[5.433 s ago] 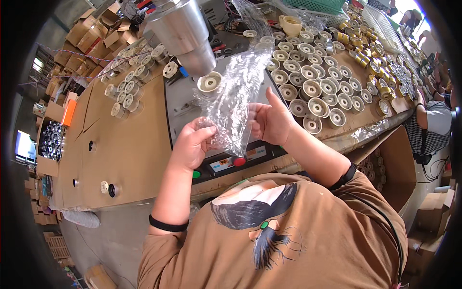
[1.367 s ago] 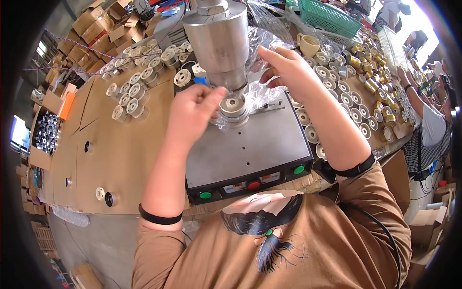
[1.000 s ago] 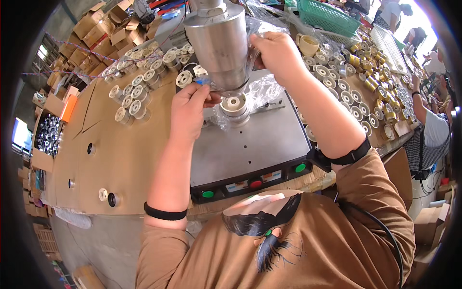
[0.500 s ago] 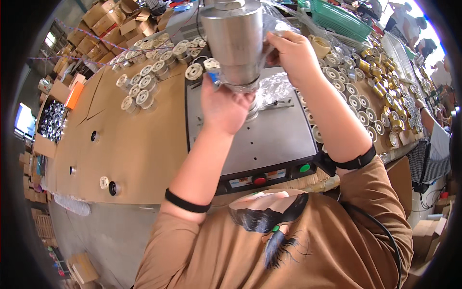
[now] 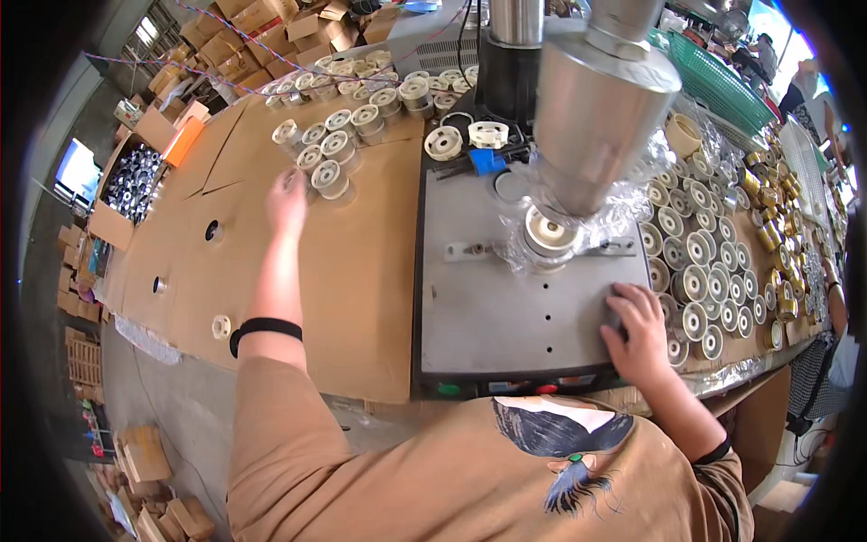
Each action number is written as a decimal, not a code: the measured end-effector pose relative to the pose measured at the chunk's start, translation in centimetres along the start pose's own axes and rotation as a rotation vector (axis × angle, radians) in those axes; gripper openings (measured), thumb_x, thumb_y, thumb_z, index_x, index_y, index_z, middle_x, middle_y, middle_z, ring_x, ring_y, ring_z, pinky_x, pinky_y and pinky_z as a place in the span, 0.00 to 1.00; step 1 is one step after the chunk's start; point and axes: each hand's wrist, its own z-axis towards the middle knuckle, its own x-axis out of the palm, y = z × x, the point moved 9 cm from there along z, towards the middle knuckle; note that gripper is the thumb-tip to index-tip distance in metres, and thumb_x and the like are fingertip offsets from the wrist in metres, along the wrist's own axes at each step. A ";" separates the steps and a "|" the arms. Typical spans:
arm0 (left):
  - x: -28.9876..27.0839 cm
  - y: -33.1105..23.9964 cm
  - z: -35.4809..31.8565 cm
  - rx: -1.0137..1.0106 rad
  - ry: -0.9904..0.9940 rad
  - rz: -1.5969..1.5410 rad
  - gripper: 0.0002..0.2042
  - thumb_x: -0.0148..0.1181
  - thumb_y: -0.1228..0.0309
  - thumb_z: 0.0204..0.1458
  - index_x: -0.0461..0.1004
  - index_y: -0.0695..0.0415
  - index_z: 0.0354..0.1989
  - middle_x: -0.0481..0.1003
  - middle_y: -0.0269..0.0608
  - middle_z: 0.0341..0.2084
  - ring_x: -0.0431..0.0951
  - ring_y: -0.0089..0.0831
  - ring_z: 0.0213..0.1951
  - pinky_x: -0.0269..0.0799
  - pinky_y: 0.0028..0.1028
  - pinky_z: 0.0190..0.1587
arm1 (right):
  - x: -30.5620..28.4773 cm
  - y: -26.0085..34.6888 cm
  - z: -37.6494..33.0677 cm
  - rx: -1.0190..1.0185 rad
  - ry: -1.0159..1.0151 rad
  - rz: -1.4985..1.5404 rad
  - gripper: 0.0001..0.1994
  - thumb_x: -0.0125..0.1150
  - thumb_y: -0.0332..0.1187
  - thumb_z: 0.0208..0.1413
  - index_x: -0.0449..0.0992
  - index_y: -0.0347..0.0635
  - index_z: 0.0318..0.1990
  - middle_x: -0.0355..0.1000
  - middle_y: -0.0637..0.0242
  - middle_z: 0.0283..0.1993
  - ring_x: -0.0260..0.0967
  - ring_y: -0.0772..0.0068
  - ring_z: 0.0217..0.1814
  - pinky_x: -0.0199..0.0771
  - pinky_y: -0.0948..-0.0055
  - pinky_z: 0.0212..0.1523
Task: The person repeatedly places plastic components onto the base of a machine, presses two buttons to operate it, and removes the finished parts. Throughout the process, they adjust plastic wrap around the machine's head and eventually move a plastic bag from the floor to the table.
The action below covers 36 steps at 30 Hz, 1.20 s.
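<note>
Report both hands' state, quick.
Left hand: blurred, at the white spools; grip can't be told.
Right hand: open, nothing visibly held, at the gray plate.

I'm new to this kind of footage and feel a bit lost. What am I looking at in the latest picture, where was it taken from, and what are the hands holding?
It comes from a fisheye camera worn on a person's head, looking down, so straight edges bend. There is no robot, just two bare hands. In front stands a machine: a grey plate with a thick metal cylinder above it. Near the cylinder's lower end sits a white round part, with clear plastic film around it. The left hand is at the white spools on the brown cardboard; whether it grips one is unclear. The right hand lies at the plate's right edge, visibly holding nothing. Further right are more pale round parts and gold-coloured ones.
</note>
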 end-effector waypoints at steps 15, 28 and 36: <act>7.6 15.2 5.3 -0.578 0.335 -0.799 0.28 0.47 0.47 0.66 0.69 0.58 0.63 0.74 0.42 0.59 0.71 0.35 0.61 0.65 0.38 0.63 | 1.6 1.9 1.7 -0.017 0.103 -0.201 0.28 0.67 0.34 0.41 0.74 0.35 0.54 0.66 0.48 0.65 0.61 0.39 0.67 0.60 0.45 0.66; 9.4 10.2 5.8 -0.330 0.676 -0.878 0.44 0.31 0.34 0.64 0.57 0.64 0.72 0.64 0.50 0.68 0.63 0.42 0.69 0.55 0.39 0.72 | 1.4 2.1 1.4 -0.024 0.080 -0.197 0.27 0.67 0.37 0.42 0.75 0.35 0.53 0.68 0.48 0.63 0.63 0.39 0.66 0.62 0.46 0.65; 14.1 5.5 4.0 -0.767 0.899 -1.016 0.47 0.26 0.31 0.63 0.55 0.65 0.72 0.60 0.47 0.71 0.61 0.40 0.70 0.53 0.36 0.73 | 1.1 2.0 1.6 -0.005 0.082 -0.223 0.27 0.67 0.37 0.41 0.75 0.35 0.52 0.69 0.49 0.63 0.64 0.39 0.65 0.63 0.47 0.64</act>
